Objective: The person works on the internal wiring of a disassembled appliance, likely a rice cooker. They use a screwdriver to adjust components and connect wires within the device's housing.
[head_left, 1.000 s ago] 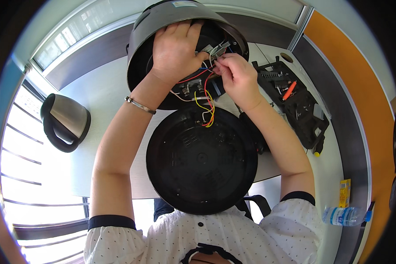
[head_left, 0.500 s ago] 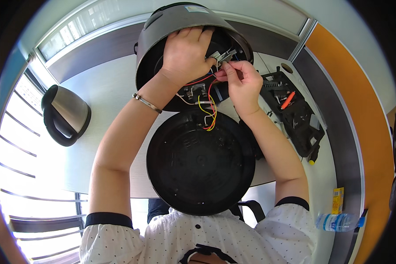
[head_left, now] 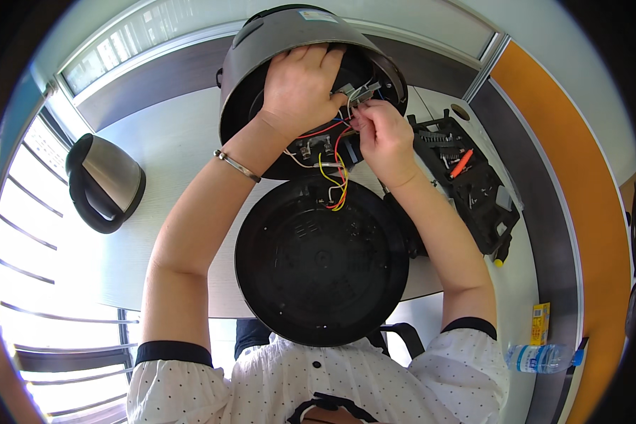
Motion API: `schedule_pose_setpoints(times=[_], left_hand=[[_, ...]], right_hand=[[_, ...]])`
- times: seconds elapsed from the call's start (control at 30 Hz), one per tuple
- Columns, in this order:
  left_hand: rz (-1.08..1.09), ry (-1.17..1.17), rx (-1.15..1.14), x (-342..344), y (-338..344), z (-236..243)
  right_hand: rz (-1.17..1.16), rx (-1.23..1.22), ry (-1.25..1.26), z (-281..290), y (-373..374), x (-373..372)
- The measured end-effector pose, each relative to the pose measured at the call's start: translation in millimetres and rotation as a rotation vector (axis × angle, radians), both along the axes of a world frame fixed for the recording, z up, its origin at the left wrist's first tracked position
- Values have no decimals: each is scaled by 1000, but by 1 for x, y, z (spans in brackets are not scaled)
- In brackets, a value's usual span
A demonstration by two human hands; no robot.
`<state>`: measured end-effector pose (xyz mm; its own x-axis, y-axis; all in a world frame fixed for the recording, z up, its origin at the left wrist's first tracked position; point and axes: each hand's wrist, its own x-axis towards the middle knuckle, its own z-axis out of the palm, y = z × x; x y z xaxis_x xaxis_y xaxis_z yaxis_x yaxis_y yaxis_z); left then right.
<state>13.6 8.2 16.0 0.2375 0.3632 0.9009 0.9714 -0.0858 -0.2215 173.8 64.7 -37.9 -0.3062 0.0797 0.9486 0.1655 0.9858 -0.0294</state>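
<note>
A grey cooker-like appliance body [head_left: 290,32] lies on its side, its dark underside facing me. Inside the rim, my left hand [head_left: 300,81] has its fingers stretched against the inner wall. Its thumb reaches a metal bracket [head_left: 367,91] with white wires. My right hand [head_left: 385,138] pinches beside that bracket; the fingertips hide what lies between them. Red, yellow and white wires [head_left: 343,184] run from the body to a round black base cover [head_left: 321,283], which rests closer to me. A small dark component with metal terminals [head_left: 316,148] shows below my left hand.
On the right lies a black tool case [head_left: 473,191] with bits and an orange-handled tool [head_left: 462,163]. A steel kettle [head_left: 106,184] stands on the table at left. A water bottle [head_left: 544,358] and a yellow box [head_left: 540,324] are at lower right.
My right hand has shifted slightly left and down, its fingers curling closer together beside the bracket. My left hand has stayed in place.
</note>
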Motion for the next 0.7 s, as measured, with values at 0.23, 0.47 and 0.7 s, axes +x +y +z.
schedule_pose_setpoints(times=[0.23,0.47,0.7], left_hand=[[1,-5,-12,-1,1,-1],[15,-8,-7,-1,0,-1],[18,-7,-17,0,1,-1]], right_hand=[[312,-695,211,1,-14,-9],[209,-451,103,2,-4,-3],[271,-460,90,-1,6,1]])
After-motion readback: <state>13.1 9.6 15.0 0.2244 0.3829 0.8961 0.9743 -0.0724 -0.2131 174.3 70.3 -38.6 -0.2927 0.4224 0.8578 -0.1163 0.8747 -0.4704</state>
